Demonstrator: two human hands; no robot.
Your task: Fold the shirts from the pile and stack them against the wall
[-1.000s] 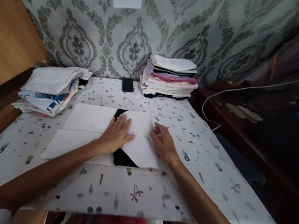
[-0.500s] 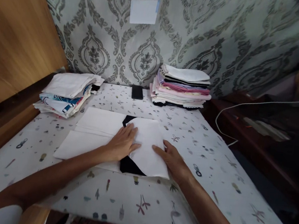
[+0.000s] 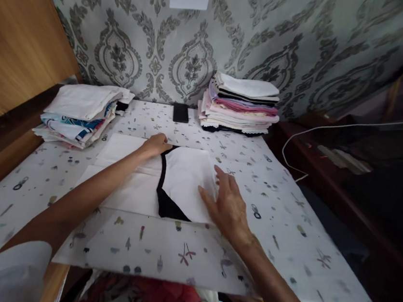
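A folded white garment with black trim (image 3: 188, 178) lies flat on the patterned tabletop, its black band running across the middle and widening at the near edge. At the garment's far edge, my left hand (image 3: 155, 146) has its fingers bent and closed on the cloth beside the black band; the exact grip is partly hidden. My right hand (image 3: 229, 207) is over the right end of the garment, thumb and fingers apart, the thumb close to the white cloth. Whether it touches the cloth is unclear.
A stack of folded clothes (image 3: 241, 107) stands at the back right, and a smaller folded pile (image 3: 78, 115) at the left. Between them lies a black phone-like object (image 3: 181, 113). A wooden cabinet (image 3: 20, 43) borders the left side. A white cable (image 3: 285, 148) hangs at the right.
My left hand has moved from the garment's middle to its far edge, uncovering the black band. My right hand has loosened from the right edge and spread. The view has tilted down.
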